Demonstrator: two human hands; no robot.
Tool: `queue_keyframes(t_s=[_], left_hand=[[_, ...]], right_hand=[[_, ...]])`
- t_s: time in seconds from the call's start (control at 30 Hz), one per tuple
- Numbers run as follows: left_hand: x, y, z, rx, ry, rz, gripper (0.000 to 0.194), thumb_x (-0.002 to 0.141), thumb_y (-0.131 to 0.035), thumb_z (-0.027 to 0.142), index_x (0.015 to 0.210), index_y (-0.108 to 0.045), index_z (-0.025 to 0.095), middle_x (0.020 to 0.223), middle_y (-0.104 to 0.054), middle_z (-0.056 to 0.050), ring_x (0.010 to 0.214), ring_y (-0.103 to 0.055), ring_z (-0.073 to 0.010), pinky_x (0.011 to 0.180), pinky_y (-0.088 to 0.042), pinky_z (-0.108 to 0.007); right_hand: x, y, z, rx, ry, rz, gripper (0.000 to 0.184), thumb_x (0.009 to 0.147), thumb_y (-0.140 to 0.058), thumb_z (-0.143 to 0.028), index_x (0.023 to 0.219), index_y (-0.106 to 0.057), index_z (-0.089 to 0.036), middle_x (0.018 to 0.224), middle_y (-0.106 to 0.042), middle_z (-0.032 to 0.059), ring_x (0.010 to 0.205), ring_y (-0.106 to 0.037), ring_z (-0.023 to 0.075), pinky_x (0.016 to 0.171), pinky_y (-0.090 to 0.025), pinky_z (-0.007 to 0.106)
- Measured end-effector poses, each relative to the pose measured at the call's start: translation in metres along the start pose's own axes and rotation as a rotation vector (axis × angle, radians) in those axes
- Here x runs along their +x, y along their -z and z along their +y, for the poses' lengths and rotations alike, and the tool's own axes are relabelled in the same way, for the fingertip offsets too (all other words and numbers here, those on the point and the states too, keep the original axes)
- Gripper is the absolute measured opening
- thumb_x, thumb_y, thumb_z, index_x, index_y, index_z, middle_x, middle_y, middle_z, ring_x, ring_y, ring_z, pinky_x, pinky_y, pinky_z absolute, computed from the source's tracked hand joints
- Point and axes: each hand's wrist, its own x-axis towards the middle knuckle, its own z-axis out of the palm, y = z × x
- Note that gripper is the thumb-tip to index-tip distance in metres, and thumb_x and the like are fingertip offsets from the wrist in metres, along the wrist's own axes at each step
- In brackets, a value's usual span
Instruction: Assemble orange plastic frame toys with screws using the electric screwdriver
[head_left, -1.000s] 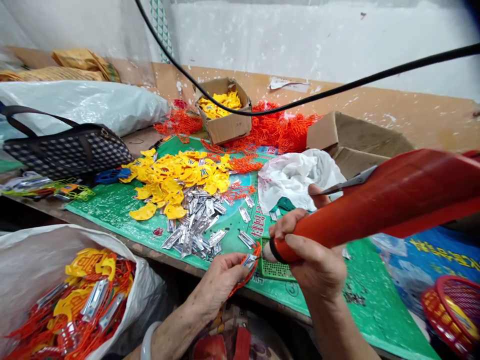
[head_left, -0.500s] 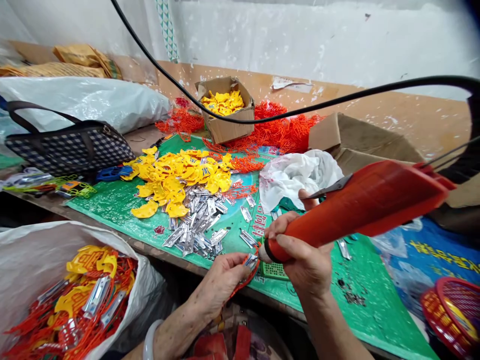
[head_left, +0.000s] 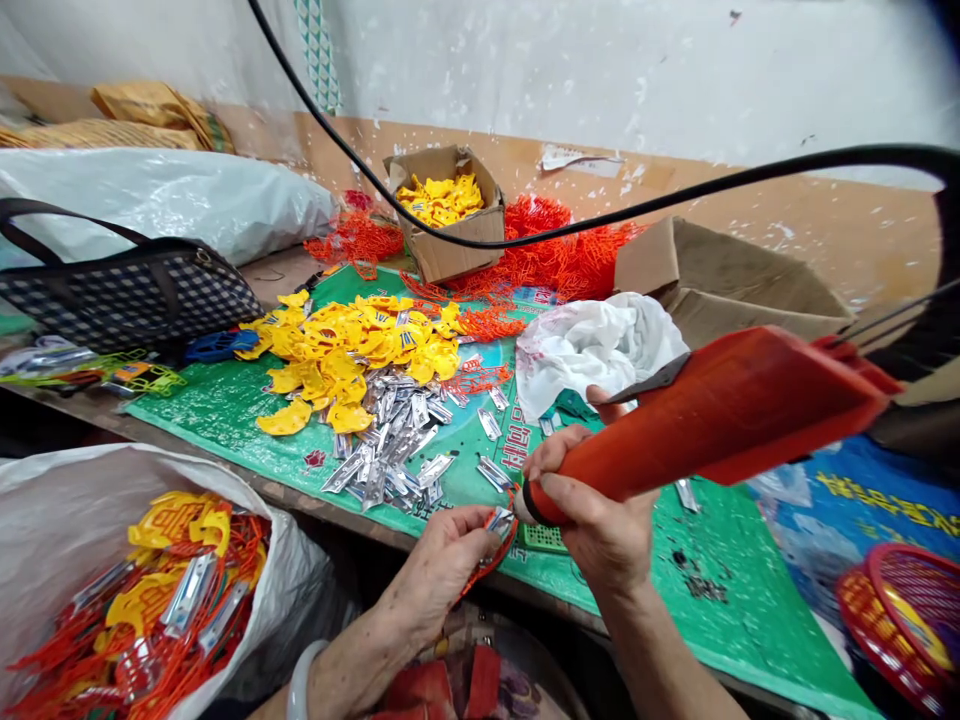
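My right hand (head_left: 611,535) is wrapped round a red electric screwdriver (head_left: 697,420) with a grey lever along its top. The tool slants down to the left, and its nose meets the piece in my left hand. Pinched between the thumb and fingers of my left hand (head_left: 439,560) is a small silver piece with an orange plastic part (head_left: 501,522). My fingers hide much of it. Behind the tool's nose sits a green perforated tray (head_left: 544,539). More silver pieces (head_left: 394,440) lie loose beyond my left hand, against a heap of yellow plastic parts (head_left: 337,350).
A white sack (head_left: 292,560) holding orange, yellow and silver parts stands at lower left. A cardboard box (head_left: 457,255) of yellow parts, orange netting-like strands (head_left: 570,260) and a white cloth (head_left: 600,345) are farther back. A black cable (head_left: 675,205) loops across. Red baskets (head_left: 892,630) stand right.
The view has shifted slightly, so the scene sits a little farther left. Both hands keep their grips, and the screwdriver's nose stays against the small piece.
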Motion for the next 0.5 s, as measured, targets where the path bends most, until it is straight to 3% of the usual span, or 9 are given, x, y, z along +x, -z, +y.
queue_keyframes(t_s=[0.13,0.3,0.5], left_hand=[[-0.001,-0.002,-0.002,-0.080,0.009,0.012,0.013,0.068,-0.069,0.025,0.072,-0.068,0.013,0.060,-0.055,0.002,0.057,-0.040,-0.0093,0.056,-0.027,-0.022],[-0.002,-0.004,-0.003,-0.115,0.034,0.086,0.009,0.063,-0.069,0.021,0.068,-0.069,0.014,0.058,-0.057,0.002,0.056,-0.045,-0.0103,0.057,-0.032,-0.022],[-0.002,-0.005,0.001,-0.132,0.001,0.014,0.016,0.067,-0.073,0.025,0.078,-0.075,0.014,0.066,-0.067,0.000,0.059,-0.052,-0.0112,0.060,-0.037,-0.022]], right_hand=[[-0.004,0.000,0.003,-0.031,0.036,-0.017,0.035,0.066,-0.073,-0.014,0.096,-0.058,-0.024,0.070,-0.061,-0.0055,0.061,-0.059,0.0150,0.062,-0.050,0.034],[-0.006,0.003,0.011,-0.114,0.063,-0.034,0.021,0.065,-0.072,-0.019,0.082,-0.059,-0.022,0.072,-0.060,-0.0024,0.064,-0.059,0.0153,0.066,-0.053,0.036],[-0.005,0.003,0.003,-0.067,0.058,-0.050,0.020,0.067,-0.071,-0.017,0.083,-0.060,-0.022,0.072,-0.059,-0.0035,0.063,-0.058,0.0142,0.065,-0.053,0.035]])
